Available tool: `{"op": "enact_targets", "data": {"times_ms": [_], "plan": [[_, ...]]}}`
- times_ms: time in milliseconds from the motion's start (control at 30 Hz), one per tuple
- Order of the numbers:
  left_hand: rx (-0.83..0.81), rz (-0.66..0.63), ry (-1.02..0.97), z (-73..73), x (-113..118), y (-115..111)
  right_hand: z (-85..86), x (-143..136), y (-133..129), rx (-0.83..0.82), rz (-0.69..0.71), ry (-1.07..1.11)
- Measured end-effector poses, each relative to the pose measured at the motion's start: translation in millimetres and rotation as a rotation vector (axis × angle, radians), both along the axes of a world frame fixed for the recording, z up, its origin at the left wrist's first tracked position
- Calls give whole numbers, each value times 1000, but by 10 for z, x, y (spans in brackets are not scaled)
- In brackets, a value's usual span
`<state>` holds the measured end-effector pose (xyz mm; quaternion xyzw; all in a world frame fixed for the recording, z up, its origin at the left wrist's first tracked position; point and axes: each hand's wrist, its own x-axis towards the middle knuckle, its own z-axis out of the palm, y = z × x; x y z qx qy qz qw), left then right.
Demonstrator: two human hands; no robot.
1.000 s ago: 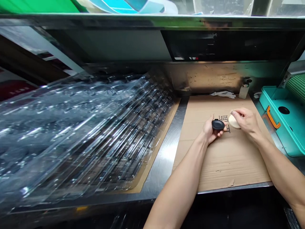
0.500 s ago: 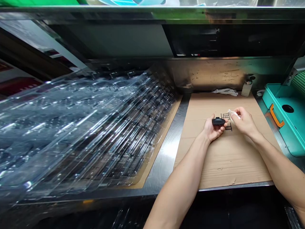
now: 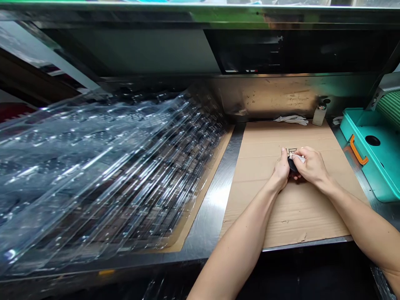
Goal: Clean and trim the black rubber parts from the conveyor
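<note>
Above the cardboard sheet (image 3: 281, 208), my left hand (image 3: 282, 168) grips a small black oval plastic part (image 3: 292, 166), now tilted and partly covered by my fingers. My right hand (image 3: 312, 166) is closed around a white cloth (image 3: 299, 158), a small wad pinched between thumb and fingers. The cloth meets the upper edge of the black part, and both hands are close together. Black printed marks on the cardboard show just behind my hands.
Stacked clear plastic trays (image 3: 125, 166) fill the left side. A small glass bottle (image 3: 319, 114) and a white glove-like cloth (image 3: 292, 120) lie at the back. On the right stands a teal bin (image 3: 384, 166) with an orange handle (image 3: 358, 150) and a black oval piece (image 3: 373, 140) inside.
My right hand has moved left and brought the white cloth onto the black part. My left hand has turned the part from lying flat to a steep tilt.
</note>
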<state>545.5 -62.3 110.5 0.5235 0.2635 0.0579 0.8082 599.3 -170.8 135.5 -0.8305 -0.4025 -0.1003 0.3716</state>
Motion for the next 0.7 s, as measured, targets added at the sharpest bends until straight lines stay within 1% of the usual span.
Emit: {"op": "enact_targets", "data": {"times_ms": [100, 167, 233, 300, 400, 467, 533, 567, 600, 633, 700], "plan": [[-21, 74, -36, -10, 15, -30, -31, -66, 60, 11, 55, -14], [-36, 77, -38, 9, 10, -22, -54, -56, 84, -15, 40, -39], [-32, 30, -19, 39, -9, -5, -72, 14, 71, -59, -16, -51], [-43, -56, -23, 71, -38, 22, -76, 131, 11, -105, -76, -34], [-122, -141, -58, 101, -77, 87, -49, 326, -152, -190, -214, -17], [-192, -148, -87, 104, -87, 147, -24, 419, -266, -251, -331, -100], [-242, -119, -124, 98, -85, 214, -11, 459, -345, -282, -393, -255], [-261, -95, -144, 93, -80, 248, -12, 459, -365, -296, -386, -322], [-281, -66, -165, 88, -74, 282, -20, 451, -370, -328, -350, -359], [-305, -38, -186, 83, -67, 314, -33, 437, -361, -383, -293, -359], [-366, 14, -225, 69, -50, 365, -68, 404, -308, -521, -177, -281]]}}
